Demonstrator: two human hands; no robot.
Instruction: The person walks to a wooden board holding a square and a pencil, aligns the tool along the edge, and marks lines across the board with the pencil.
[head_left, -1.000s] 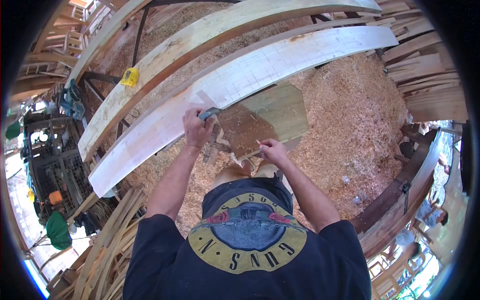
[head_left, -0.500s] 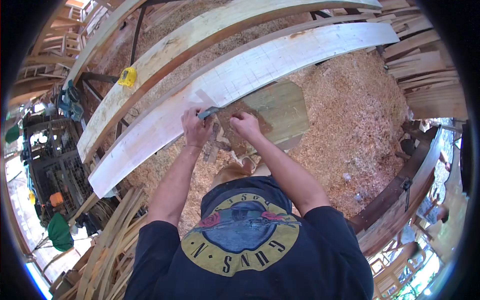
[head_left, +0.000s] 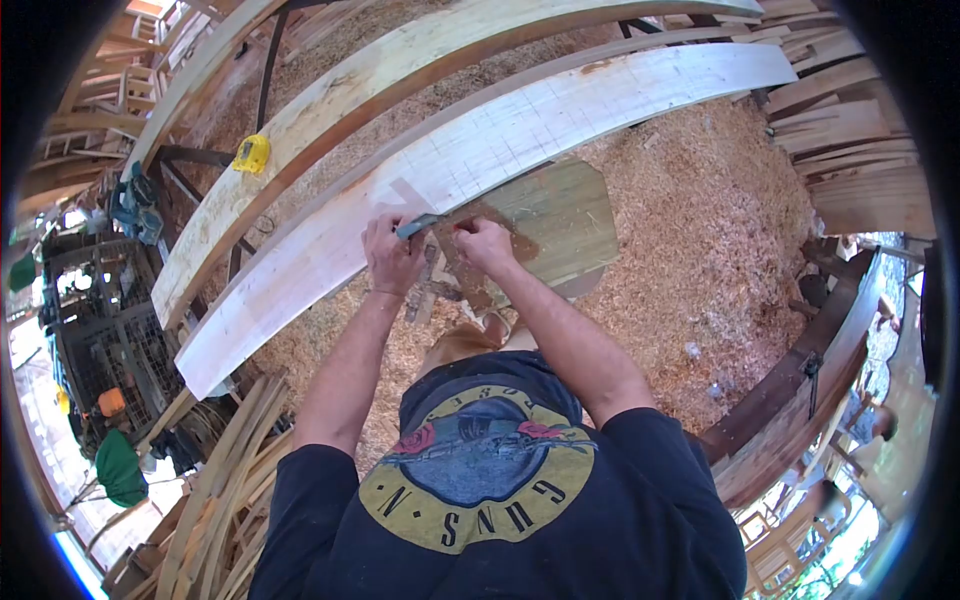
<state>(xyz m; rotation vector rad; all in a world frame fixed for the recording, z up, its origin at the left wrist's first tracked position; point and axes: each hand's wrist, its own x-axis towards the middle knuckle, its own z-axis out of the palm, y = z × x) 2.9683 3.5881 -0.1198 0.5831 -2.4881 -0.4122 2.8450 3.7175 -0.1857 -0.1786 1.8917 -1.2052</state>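
Wood shavings [head_left: 700, 200] are spread over the ground on the near side of the white plank [head_left: 560, 115], which is curved and ruled with thin lines across its face. Behind the white plank, a second curved plank [head_left: 395, 65] is set roughly alongside, and a yellow tape measure [head_left: 252, 153] is rested on it. Past the right end of the white plank, sawn timber [head_left: 850, 150] is piled; near its left end, on the near side, long loose strips [head_left: 215, 500] are heaped. Well apart from the white plank, on the right, a dark curved timber [head_left: 770, 410] is seen. Close under its near edge, a flat board [head_left: 575, 215] is laid, littered with a few shavings, and part of this board is covered by the right arm.

At the near edge of the white plank, left of its middle, a blue-grey tool [head_left: 415, 227] is grasped by the left hand [head_left: 393, 255]. Just right of that tool, a pencil [head_left: 461, 228] is pinched in the right hand [head_left: 484, 246], only a small red part being visible; whether the plank is touched by it cannot be told.
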